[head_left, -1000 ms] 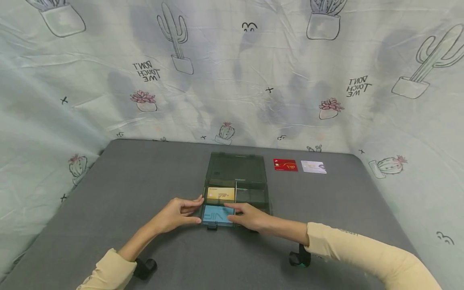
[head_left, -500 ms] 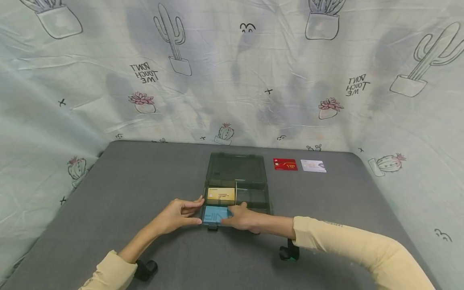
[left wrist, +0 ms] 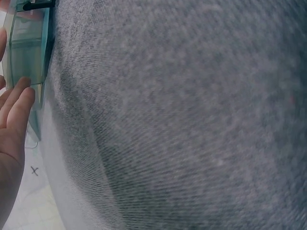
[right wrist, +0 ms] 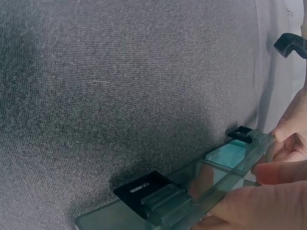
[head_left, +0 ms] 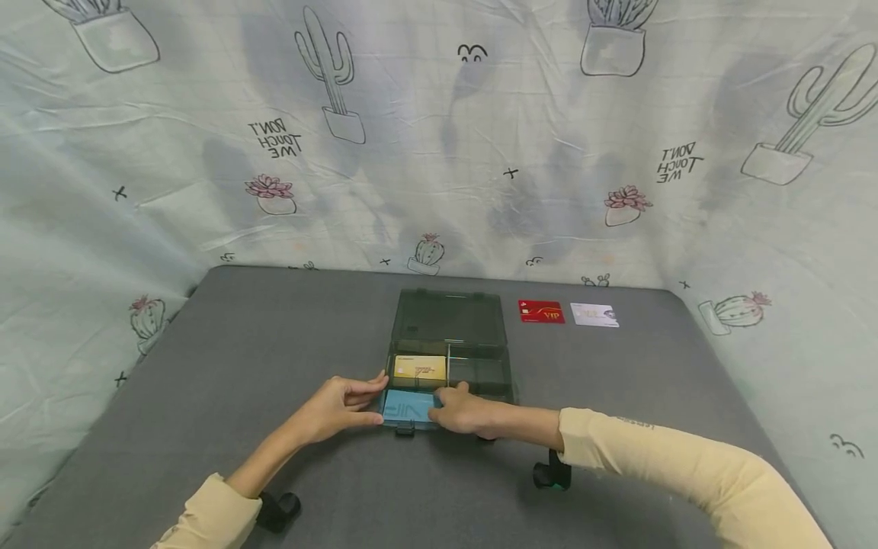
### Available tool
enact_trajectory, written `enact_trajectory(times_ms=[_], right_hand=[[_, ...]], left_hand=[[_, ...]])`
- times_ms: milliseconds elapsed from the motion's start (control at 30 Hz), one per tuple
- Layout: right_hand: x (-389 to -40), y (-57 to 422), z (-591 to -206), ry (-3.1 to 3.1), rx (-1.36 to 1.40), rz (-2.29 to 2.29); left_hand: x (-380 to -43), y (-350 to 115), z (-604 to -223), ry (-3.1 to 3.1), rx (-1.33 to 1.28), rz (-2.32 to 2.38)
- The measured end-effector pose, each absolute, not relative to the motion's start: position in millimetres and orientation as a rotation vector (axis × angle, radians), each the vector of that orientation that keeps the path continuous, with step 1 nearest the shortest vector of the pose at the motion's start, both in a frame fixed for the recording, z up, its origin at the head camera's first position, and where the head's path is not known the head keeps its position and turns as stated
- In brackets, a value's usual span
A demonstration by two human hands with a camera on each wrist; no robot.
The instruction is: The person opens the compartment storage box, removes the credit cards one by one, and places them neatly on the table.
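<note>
A dark green see-through box (head_left: 478, 371) with compartments lies on the table, its lid (head_left: 449, 316) laid back away from the person. A blue card (head_left: 408, 406) is in the front left compartment, and a gold card (head_left: 420, 369) in the one behind it. My right hand (head_left: 469, 410) reaches across the box's front right part and pinches the blue card's right edge; the hand covers the compartment below it. With fairly straight fingers, my left hand (head_left: 332, 409) touches the box's left side. The right wrist view shows two black latches (right wrist: 148, 189) on the front wall.
A red VIP card (head_left: 541, 312) and a white card (head_left: 594, 315) lie side by side on the grey table (head_left: 309, 320), right of the lid. Behind the table hangs a cactus-print curtain (head_left: 425, 152). Black straps (head_left: 552, 473) hang under the wrists.
My right hand first slid left over the blue card, then drew back slightly right, its fingers more curled at the card's edge. My left hand stays at the box's side.
</note>
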State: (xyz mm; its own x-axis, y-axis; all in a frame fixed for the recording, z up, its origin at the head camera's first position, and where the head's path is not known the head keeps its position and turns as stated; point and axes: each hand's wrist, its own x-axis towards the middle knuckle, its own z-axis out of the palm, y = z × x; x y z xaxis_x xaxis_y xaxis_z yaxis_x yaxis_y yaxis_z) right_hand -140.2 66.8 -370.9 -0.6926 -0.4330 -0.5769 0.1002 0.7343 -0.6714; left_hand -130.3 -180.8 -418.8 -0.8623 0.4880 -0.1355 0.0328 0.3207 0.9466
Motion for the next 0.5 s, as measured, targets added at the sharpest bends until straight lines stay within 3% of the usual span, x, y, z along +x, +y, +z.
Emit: enact_trajectory(times_ms=[233, 500], right_hand=[[-136.6, 65.8, -372.2, 2.226, -0.309, -0.840], [-138.3, 56.4, -369.6, 2.162, -0.101, -0.893]], left_hand=[[-129.0, -181.3, -421.1, 2.208, 0.480, 1.552], [-127.0, -179.9, -422.0, 2.211, 0.467, 1.566]])
